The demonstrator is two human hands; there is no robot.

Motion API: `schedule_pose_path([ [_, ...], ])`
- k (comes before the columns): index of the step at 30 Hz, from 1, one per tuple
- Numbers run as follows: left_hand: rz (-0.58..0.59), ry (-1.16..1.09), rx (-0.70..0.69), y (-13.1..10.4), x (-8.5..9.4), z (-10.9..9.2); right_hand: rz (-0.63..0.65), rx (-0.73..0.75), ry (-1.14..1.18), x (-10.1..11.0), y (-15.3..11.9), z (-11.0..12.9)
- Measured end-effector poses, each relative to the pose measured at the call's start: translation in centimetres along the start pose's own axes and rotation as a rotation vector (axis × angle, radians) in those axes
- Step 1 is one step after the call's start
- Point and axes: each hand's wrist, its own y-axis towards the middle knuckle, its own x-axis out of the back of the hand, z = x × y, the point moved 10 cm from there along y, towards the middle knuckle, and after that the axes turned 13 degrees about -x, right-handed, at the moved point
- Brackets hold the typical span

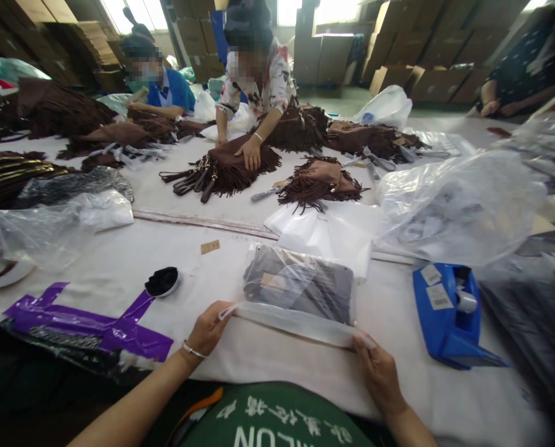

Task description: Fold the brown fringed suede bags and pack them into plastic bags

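Observation:
A clear plastic bag (300,284) with a dark grey item and a small tan tag inside lies on the white-covered table, its near edge a folded flap. My left hand (212,326), with a bracelet on the wrist, pinches the left corner of that flap. The right end of the flap is between the thumb and fingers of my right hand (374,366). Between both hands the flap is stretched across.
A blue tape dispenser (445,313) stands at the right. Left are a small black-filled dish (162,282) and purple tape (86,323). Across the table, people handle brown fringed bags (233,164); a large plastic bag (464,205) lies right.

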Motion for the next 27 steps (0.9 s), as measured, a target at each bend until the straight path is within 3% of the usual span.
schedule_pose_path([
  [3, -0.106, 0.161, 0.163, -0.7, 0.5, 0.6, -0.085, -0.002, -0.124, -0.6, -0.3, 1.1],
  [6, -0.062, 0.245, 0.322, -1.2, 1.6, 2.0, -0.053, -0.073, -0.253, -1.6, -0.2, 1.8],
  [8, -0.081, 0.249, 0.381, -1.1, 3.3, 2.3, -0.037, -0.105, -0.319, -1.9, -0.1, 2.1],
  [10, -0.200, 0.307, 0.275, 0.3, 5.5, 0.1, -0.029, -0.110, -0.362, -1.9, 0.1, 2.3],
  [12, -0.280, 0.362, 0.024, 2.6, 5.8, -4.3, -0.031, -0.100, -0.389, -1.9, 0.2, 2.6],
  [13, -0.247, 0.362, -0.102, 3.7, 4.7, -6.6, -0.033, -0.098, -0.397, -2.0, 0.3, 2.7],
  [15, -0.055, 0.303, -0.272, 5.8, 0.2, -9.8, -0.031, -0.104, -0.394, -2.1, 0.4, 2.8],
  [17, 0.090, 0.239, -0.333, 7.0, -4.1, -11.1, -0.027, -0.124, -0.346, -2.0, 0.6, 2.6],
  [19, 0.111, 0.194, -0.328, 7.7, -6.6, -11.0, -0.030, -0.168, -0.249, -1.2, 0.8, 1.9],
  [22, 0.071, 0.159, -0.311, 7.9, -7.8, -9.8, -0.060, -0.302, 0.012, 1.9, 0.7, -0.8],
  [24, 0.053, 0.144, -0.342, 7.9, -7.8, -9.3, -0.149, -0.376, 0.166, 5.6, 0.2, -3.2],
  [27, 0.030, 0.127, -0.408, 8.0, -7.6, -8.8, -0.551, -0.421, 0.311, 14.1, -1.8, -6.4],
])
